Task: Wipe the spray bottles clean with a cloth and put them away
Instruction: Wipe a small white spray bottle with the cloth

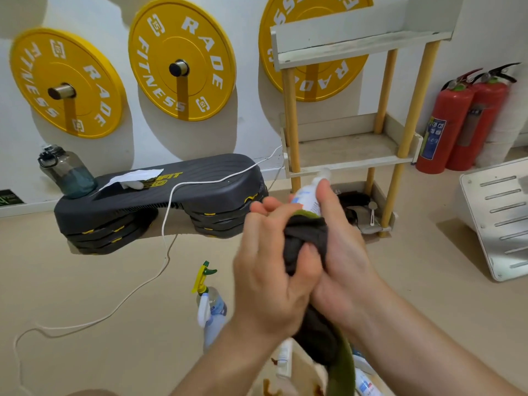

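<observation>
My right hand grips a small white bottle with blue print, held up in the middle of the view; its clear cap points toward the shelf. My left hand grips a dark grey cloth with an olive green edge, wrapped round the bottle's lower part. The cloth's tail hangs down between my forearms. A spray bottle with a yellow and green trigger stands on the floor to the lower left. More white bottles lie at the bottom, partly hidden.
A white and wood shelf rack stands against the wall just beyond my hands. To the left are a dark step platform with a water jug and a white cord trailing over the floor. Two red fire extinguishers stand at the right, near a white slotted panel.
</observation>
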A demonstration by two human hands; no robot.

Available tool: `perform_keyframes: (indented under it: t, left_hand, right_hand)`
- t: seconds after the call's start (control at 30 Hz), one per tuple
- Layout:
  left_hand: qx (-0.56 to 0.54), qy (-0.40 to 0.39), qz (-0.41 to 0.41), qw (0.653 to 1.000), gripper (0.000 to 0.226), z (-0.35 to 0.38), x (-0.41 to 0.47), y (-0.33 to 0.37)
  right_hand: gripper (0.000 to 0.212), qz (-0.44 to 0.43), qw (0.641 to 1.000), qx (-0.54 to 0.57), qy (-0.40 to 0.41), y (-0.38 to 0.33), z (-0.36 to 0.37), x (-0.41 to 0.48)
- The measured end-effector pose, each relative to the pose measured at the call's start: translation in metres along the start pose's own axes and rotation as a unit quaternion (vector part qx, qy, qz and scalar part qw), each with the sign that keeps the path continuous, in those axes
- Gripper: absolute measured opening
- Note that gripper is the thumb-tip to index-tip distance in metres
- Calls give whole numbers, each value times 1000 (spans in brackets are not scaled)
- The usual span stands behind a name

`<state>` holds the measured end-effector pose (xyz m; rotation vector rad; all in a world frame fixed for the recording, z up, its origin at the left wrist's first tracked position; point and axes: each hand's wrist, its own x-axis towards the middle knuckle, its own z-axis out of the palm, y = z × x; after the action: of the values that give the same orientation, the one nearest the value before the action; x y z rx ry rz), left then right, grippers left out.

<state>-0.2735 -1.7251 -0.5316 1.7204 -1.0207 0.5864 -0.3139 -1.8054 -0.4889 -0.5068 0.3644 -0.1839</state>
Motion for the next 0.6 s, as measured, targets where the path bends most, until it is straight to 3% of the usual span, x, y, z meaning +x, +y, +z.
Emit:
perform_keyframes:
  t: [0.07, 0.17, 0.3, 0.4, 0.47, 0.5, 0.6]
  left_hand:
    - [30, -3, 66, 997, 39, -12, 7, -6]
    - [30, -15, 101, 994, 44, -18, 10, -8]
    - [-6, 18, 71, 997, 38, -16, 8, -4]
    - [-58, 35, -49, 996, 46, -13, 11, 9]
    - [-112, 26, -177, 977, 47, -13, 16, 15]
    - [-154, 20, -257, 954, 45, -14, 18, 15]
    - [-322, 3, -446, 835, 32, -19, 24, 16]
  right_hand:
    - [71, 16, 999, 4, -40, 2, 1, -4]
    - [75, 49, 998, 4, -49, -1, 0, -4]
    - [74, 59, 996, 34, -50, 1, -2, -1]
    - [70, 23, 997, 57, -37, 0, -4, 3]
    - [58, -16, 999, 11, -25, -2, -6, 3]
    - [54, -32, 999, -33, -21, -2, -6, 2]
    - [59, -39, 987, -152, -43, 9, -8, -1]
